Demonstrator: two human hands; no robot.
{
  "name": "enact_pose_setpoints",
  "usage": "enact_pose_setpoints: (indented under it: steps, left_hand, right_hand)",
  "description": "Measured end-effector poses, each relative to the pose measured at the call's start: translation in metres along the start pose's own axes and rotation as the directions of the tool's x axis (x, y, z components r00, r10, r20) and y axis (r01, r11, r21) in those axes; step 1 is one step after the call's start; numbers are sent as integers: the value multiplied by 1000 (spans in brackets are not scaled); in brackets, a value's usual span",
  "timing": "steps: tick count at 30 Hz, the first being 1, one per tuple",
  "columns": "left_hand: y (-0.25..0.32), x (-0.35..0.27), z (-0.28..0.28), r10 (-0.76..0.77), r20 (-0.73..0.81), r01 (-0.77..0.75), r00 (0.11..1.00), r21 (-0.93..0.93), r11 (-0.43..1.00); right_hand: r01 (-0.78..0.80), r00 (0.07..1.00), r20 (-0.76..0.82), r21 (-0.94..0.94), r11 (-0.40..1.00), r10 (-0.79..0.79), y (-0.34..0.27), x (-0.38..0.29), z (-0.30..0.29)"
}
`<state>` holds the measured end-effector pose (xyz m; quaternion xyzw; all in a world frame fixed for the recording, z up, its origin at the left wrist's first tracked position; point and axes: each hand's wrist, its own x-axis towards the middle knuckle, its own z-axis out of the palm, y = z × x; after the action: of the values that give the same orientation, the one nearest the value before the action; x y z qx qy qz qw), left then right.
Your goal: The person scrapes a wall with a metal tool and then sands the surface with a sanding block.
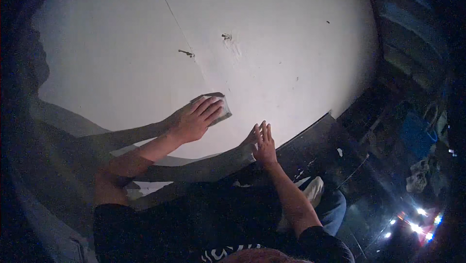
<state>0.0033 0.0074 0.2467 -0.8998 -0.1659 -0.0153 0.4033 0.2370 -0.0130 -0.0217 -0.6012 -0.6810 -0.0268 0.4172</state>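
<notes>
My left hand (196, 121) lies flat on a pale, folded sheet or pad (225, 113), pressing it against a large smooth white surface (284, 55); whether the pad is cloth or abrasive paper I cannot tell. The fingers reach over most of it, and its darker edges show beyond them. To the right, my right hand (265, 141) has its fingers apart at the lower edge of the white surface, fingertips on or just over it, holding nothing. Dark marks (187, 53) and a rough patch (233, 46) show on the surface above the hands, with a thin line running up from the marks.
A dark ledge (309, 132) borders the white surface at the lower right. Beyond it are a blue item (418, 133) and bright lights (416, 228) low down. My arms cast broad shadows on the surface. A pale cloth-like thing (314, 190) is beside my right forearm.
</notes>
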Motion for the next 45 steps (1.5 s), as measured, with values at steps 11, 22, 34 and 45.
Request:
enact_pose_setpoints:
  steps: [11, 22, 34, 45]
  left_hand:
    - [-48, 19, -36, -289, -179, 304, 940, 58, 951]
    - [-15, 4, 0, 2, 2, -2, 1000, -2, 1000]
    - [-44, 39, -27, -197, -118, 204, 973, 56, 977]
    - [-31, 11, -18, -106, -7, 106, 994, 77, 991]
  right_hand:
    - [-20, 1000, 19, -17, 1000, 21, -1, 3, 3]
    - [-27, 999, 40, 6, 1000, 26, 0, 1, 0]
    - [-41, 997, 60, -5, 999, 41, 6, 4, 5]
    - [-25, 999, 32, -46, 999, 26, 5, -1, 4]
